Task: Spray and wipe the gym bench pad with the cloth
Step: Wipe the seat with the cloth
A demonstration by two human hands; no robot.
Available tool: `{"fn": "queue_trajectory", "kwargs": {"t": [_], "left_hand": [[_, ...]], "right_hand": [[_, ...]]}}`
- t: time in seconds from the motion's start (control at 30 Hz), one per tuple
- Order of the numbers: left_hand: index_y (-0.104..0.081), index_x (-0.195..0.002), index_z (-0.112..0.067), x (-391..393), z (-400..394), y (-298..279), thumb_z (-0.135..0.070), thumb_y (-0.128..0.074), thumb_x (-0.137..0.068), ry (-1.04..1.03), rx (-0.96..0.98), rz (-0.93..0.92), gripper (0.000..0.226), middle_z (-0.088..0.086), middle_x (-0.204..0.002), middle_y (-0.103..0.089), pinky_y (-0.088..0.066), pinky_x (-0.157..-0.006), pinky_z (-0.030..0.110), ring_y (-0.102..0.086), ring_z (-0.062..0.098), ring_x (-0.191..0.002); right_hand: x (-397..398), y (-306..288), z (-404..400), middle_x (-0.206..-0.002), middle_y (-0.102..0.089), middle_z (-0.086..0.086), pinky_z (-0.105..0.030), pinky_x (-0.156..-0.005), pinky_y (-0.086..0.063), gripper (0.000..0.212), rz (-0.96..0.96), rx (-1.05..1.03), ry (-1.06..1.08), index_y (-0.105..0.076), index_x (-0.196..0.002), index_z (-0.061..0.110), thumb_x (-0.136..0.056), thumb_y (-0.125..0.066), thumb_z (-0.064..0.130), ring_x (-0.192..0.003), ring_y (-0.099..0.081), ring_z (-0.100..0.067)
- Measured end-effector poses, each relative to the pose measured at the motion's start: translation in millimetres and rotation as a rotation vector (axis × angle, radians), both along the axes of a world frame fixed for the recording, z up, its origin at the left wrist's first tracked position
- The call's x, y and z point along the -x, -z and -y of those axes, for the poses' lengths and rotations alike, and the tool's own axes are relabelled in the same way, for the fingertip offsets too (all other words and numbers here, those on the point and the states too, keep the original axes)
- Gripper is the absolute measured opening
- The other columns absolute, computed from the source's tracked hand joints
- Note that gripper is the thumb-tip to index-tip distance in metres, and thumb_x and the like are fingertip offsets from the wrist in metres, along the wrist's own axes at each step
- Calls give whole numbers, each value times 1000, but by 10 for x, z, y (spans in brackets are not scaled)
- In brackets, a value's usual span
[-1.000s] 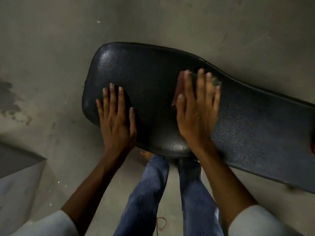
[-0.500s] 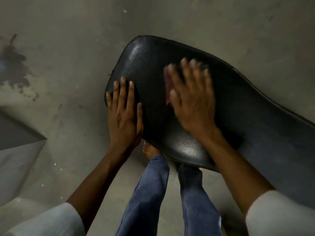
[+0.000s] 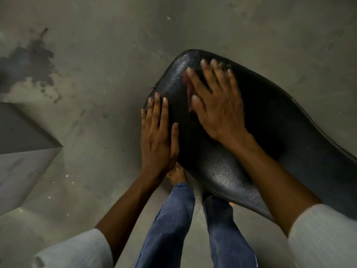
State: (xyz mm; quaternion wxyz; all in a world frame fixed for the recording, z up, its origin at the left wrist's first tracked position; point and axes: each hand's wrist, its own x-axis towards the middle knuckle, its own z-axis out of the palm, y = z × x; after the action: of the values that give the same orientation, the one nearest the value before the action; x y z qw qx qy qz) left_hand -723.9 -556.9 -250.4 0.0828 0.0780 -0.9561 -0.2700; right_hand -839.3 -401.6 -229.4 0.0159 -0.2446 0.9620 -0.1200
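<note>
1 head-worn view – looking steeply down, close over the bench pad and concrete floor, the wearer's own legs below.

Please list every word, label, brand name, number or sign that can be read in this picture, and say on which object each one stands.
None: no readable text shows anywhere in this view.
The black bench pad shows only a pebbled texture, no logo or label.
The pinkish cloth under the right hand is blurred and mostly covered; no print can be made out.
The floor bears only stains and specks.
</note>
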Motion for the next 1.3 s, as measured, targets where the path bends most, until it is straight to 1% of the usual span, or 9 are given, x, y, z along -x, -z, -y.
{"fn": "queue_trajectory", "kwargs": {"t": [0.1,0.27,0.33,0.43,0.57,0.8,0.93,1.1,1.3], "left_hand": [[-30,-163,1,-67,32,-39,-25,-41,-111,-37,-89,19,59,21,-174,-22,-19,-130,62,-18,33,-164],[-35,-160,7,-19,145,-204,-22,-35,-112,-283,-218,-113,55,23,-170,-31,-27,-126,64,-28,36,-161],[-35,-159,8,1,121,-252,-19,-36,-112,-275,-231,-145,54,24,-169,-32,-29,-124,66,-29,37,-160],[-35,-159,6,101,-10,-311,-17,-43,-110,-186,-207,-123,55,25,-169,-32,-24,-127,65,-27,37,-161],[-32,-163,-1,212,-254,-200,-31,-47,-111,9,72,-2,62,20,-174,-22,-15,-131,60,-15,36,-164],[-29,-166,-6,483,-57,-50,-40,-31,-114,-145,187,66,62,14,-176,-21,-10,-134,54,-13,34,-165],[-21,-167,-5,924,-159,-104,-36,-34,-115,55,216,100,63,16,-177,-14,-8,-133,56,-7,35,-165],[-22,-167,-4,314,-237,-214,-34,-40,-114,342,222,111,64,15,-177,-13,-11,-133,57,-6,32,-165],[-19,-168,-7,405,-329,-226,-39,-31,-114,293,266,153,64,12,-178,-10,-4,-135,53,-3,30,-166]], "right_hand": [[29,-37,263,-181,-14,-11,-60,-135,-11,63,6,-4,83,-16,-173,29,-113,-30,41,-168,-10,-35],[-353,-45,520,-178,-27,-12,-60,-134,-14,62,3,68,-447,-39,-167,20,-108,-36,40,-167,-20,-34],[-321,-93,524,-177,-30,-13,-55,-135,-16,60,51,171,-478,-45,-164,15,-109,-36,36,-166,-22,-32],[-203,-142,384,-172,-39,-16,-50,-135,-22,52,83,399,-213,-49,-160,8,-111,-44,24,-163,-31,-33],[-140,3,-72,-171,-41,-16,-53,-134,-24,48,36,334,91,-52,-158,9,-111,-46,15,-163,-32,-32],[-211,126,-145,-167,-45,-21,-55,-132,-29,47,-92,263,98,-53,-157,6,-111,-45,11,-160,-38,-36],[-212,159,-185,-165,-48,-21,-56,-131,-32,48,-63,346,125,-54,-154,1,-108,-43,2,-159,-40,-36],[-243,88,-344,-164,-50,-19,-55,-133,-28,44,-45,445,309,-56,-152,0,-110,-45,1,-159,-40,-31],[-569,130,-636,-171,-39,-16,-55,-135,-19,48,-55,225,370,-46,-161,6,-114,-43,16,-164,-29,-28]]}}
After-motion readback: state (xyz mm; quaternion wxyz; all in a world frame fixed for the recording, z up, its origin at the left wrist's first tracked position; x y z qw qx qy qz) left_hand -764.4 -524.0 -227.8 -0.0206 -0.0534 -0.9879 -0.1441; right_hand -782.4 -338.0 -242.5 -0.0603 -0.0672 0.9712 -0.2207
